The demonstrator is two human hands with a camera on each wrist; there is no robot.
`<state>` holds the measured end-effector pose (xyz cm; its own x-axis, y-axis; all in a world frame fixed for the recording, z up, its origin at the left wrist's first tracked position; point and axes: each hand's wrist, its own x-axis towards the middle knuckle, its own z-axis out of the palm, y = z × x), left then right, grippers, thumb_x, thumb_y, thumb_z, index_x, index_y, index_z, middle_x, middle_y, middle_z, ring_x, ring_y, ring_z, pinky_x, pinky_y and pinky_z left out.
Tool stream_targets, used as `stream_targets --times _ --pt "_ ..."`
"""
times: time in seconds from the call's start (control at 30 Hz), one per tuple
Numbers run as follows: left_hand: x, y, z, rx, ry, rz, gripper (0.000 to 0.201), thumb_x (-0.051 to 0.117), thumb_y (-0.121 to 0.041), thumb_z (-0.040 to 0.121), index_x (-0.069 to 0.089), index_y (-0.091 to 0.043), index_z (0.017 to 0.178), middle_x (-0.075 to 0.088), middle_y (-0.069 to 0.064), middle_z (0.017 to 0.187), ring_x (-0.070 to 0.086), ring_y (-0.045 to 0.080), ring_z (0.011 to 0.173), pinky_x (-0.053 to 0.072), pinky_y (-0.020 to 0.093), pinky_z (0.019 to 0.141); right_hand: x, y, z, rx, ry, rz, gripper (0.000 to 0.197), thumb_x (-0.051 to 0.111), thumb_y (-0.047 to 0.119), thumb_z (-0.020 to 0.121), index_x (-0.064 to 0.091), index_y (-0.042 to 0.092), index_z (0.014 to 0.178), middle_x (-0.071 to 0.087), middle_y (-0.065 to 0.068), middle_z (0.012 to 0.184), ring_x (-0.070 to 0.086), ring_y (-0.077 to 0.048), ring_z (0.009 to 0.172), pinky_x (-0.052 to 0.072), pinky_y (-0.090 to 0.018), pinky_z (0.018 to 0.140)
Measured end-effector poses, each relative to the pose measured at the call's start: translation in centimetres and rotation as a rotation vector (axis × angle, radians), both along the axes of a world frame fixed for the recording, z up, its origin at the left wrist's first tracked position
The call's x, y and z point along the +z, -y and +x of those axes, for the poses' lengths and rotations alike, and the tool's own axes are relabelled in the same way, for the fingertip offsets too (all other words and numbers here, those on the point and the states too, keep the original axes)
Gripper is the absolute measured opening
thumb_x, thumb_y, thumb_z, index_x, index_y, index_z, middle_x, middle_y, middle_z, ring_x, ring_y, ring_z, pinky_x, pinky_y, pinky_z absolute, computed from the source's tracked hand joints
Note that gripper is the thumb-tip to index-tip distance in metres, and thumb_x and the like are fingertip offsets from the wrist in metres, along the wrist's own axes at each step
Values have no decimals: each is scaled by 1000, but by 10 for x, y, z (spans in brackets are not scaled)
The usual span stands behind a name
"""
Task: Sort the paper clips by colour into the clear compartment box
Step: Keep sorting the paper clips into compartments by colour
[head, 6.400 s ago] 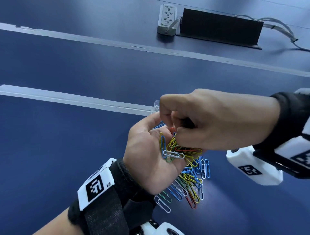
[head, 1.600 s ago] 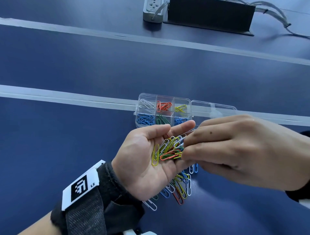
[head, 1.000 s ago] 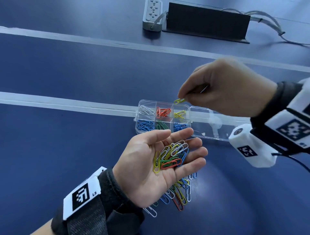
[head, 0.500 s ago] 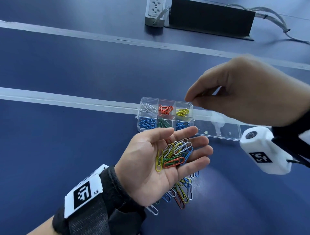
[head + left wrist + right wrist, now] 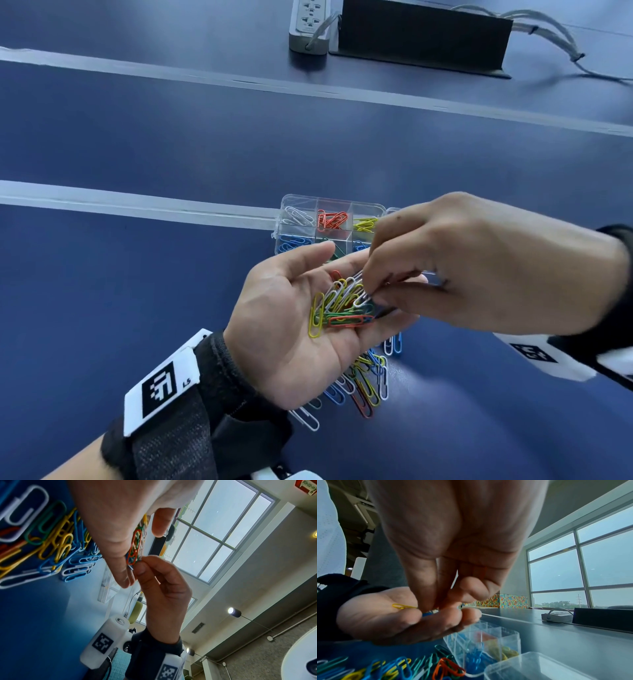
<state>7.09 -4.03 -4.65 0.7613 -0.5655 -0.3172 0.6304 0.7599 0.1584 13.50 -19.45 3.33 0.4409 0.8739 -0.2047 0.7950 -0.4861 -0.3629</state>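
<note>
My left hand [image 5: 294, 308] is held palm up above the blue table and carries a small heap of mixed paper clips [image 5: 339, 305]. My right hand [image 5: 371, 291] reaches into that heap, thumb and fingertips pinching a paper clip; which colour is unclear. The left wrist view shows the same pinch by the right hand [image 5: 136, 565] at the edge of my left fingers [image 5: 120, 555]. Just beyond the hands stands the clear compartment box [image 5: 298, 200], holding white, red, yellow, blue and green clips in separate cells. Loose clips [image 5: 366, 383] lie on the table under my left hand.
The box's open lid [image 5: 530, 666] lies to its right, mostly behind my right hand in the head view. A power strip [image 5: 308, 24], a black panel [image 5: 421, 37] and cables [image 5: 548, 37] sit at the far edge. A pale strip [image 5: 137, 205] crosses the table.
My right hand dropped a yellow clip into the box, then came back down from above the box to the heap in my left palm. The left hand stayed in place.
</note>
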Motion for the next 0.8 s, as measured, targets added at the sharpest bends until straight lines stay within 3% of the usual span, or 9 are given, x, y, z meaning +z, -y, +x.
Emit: stream_targets --times 0.13,0.3,0.47,0.57,0.67,0.73,0.8 --pt "5 3 0 6 12 62 51 34 -30 88 63 7 109 60 23 110 57 33 99 42 53 96 6 0 0 -40 13 20 7 61 22 75 68 22 76 60 11 70 44 -6 58 34 -11 55" --pt "1 2 0 -13 -19 41 57 36 -34 89 52 7 124 42 22 141 40 37 130 37 53 102 8 -5 2 -91 19 74 18 54 17 77 57 22 94 52 14 65 41 -5 54 32 -11 53" --pt "3 -1 0 -5 3 -3 48 36 -34 89 66 2 99 61 23 107 59 36 101 39 55 100 3 -11 0 -72 26 17 29 42 24 80 71 25 84 56 8 77 42 -7 57 35 -17 55" --pt "-2 -2 0 9 21 -151 54 26 -32 95 61 9 101 63 26 97 61 34 89 43 49 94 0 -14 -4 -73 61 -31 22 51 33 81 72 28 82 58 7 79 48 -10 60 43 -26 55" --pt "-5 -1 0 24 -43 -59 54 24 -31 96 59 9 100 63 23 91 59 31 84 40 45 92 -3 -16 -4 -87 57 -4 17 56 37 78 72 30 79 59 9 78 49 -11 60 47 -33 52" --pt "-5 1 0 26 -55 -27 45 32 -30 93 61 4 98 60 17 90 56 28 85 45 49 97 -4 -15 -1 -97 43 25 14 59 35 77 72 31 77 58 11 74 44 -4 57 45 -26 54" --pt "-3 2 0 53 -14 1 42 36 -29 88 64 2 95 57 14 95 54 27 90 43 50 96 0 -14 2 -95 16 50 12 62 34 76 73 31 78 56 12 70 43 1 56 35 -8 56"
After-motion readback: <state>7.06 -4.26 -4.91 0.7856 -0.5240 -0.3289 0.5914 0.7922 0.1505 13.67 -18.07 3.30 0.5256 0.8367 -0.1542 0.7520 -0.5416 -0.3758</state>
